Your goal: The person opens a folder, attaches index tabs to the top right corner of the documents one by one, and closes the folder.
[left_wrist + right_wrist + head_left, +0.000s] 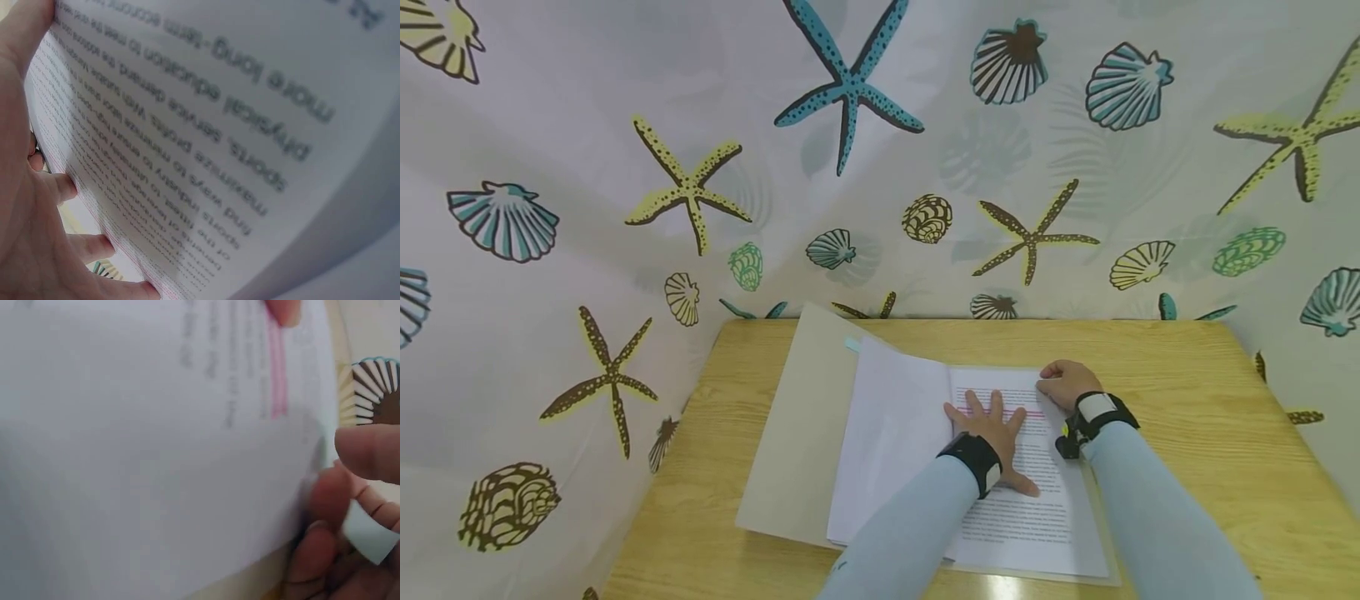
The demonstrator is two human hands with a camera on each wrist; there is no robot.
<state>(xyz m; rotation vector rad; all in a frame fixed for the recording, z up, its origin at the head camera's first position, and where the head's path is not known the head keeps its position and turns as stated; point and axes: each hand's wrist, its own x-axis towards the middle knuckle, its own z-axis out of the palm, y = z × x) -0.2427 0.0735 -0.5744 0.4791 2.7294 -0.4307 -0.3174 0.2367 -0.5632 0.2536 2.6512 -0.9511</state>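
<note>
A document with printed pages [1026, 517] lies spread on the table, one text line marked by a pink highlight [1037, 414]. Flat on the right-hand page rests my left hand [996, 437], fingers spread. My right hand [1067, 385] is at that page's upper right edge, its fingers curled. In the right wrist view a small pale blue sticky tab [372, 534] shows among those fingers, and the thumb [372, 453] is close to the page edge. Another blue tab [852, 343] sticks out from the turned pages [891, 442] on the left.
The document's beige cover [790, 433] is folded out to the left. Beneath everything is a light wooden table [1180, 367]. A curtain [910, 275] printed with shells and starfish stands behind the table and along its sides.
</note>
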